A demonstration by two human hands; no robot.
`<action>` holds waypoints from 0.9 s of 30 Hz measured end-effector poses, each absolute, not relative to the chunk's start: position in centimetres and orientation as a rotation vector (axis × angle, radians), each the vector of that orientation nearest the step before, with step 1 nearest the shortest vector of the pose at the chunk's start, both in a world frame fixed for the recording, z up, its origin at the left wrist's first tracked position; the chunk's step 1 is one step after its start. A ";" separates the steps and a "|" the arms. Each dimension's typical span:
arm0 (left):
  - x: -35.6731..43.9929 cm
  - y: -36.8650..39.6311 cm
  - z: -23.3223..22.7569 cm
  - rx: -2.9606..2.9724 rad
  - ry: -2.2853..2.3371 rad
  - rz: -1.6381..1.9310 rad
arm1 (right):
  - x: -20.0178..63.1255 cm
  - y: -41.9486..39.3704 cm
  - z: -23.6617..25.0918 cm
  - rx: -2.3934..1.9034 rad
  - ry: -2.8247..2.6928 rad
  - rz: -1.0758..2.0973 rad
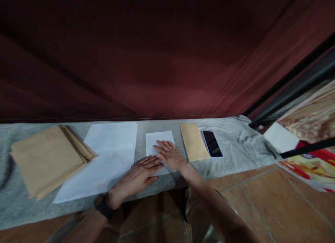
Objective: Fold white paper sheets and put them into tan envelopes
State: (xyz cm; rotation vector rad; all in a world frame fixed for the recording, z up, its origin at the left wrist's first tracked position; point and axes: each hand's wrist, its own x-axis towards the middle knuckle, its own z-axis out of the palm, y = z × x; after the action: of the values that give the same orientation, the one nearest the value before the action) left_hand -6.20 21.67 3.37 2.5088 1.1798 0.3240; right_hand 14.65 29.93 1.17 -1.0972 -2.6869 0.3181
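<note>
A small white sheet of paper (154, 137), which looks folded, lies on the grey cloth in front of me. My left hand (142, 173), with a dark watch on its wrist, rests flat over the paper's left lower part. Flat on the paper's middle lies my right hand (169, 154), fingers stretched out and touching or close to my left fingertips. Neither hand grips anything. To the left is a stack of large white paper (112, 141). A single brown envelope (193, 141) lies right of the folded paper.
Brown envelopes (47, 155) are piled at the left, partly over the white stack. A phone (212, 144) lies beside the single envelope. Behind the grey cloth (235, 141) hangs a dark red curtain (157, 61). Black bars (300, 75) and a colourful package (314, 166) are at the right.
</note>
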 end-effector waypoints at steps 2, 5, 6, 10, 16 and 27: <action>-6.3 21.6 2.9 2.517 1.182 0.330 | 14.6 31.1 1.0 -1.164 -2.654 0.240; -6.4 21.7 2.6 2.513 1.170 0.342 | 14.3 32.6 0.7 -1.262 -2.608 0.163; -6.4 21.7 2.5 2.509 1.165 0.334 | 14.2 33.1 0.6 -1.293 -2.593 0.152; -6.3 21.8 2.9 2.479 1.166 0.310 | 14.1 34.5 0.5 -1.446 -2.510 0.171; -6.5 21.7 3.7 2.314 1.191 0.403 | 15.7 35.4 1.7 -1.436 -2.365 0.444; -6.9 21.2 5.7 1.851 1.347 0.582 | 22.0 29.2 5.4 -1.016 -2.324 1.442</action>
State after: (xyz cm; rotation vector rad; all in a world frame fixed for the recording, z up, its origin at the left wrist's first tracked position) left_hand -6.87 21.20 5.72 1.8508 1.3467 0.5824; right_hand 22.03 29.22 5.38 -1.0162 -2.3241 1.4422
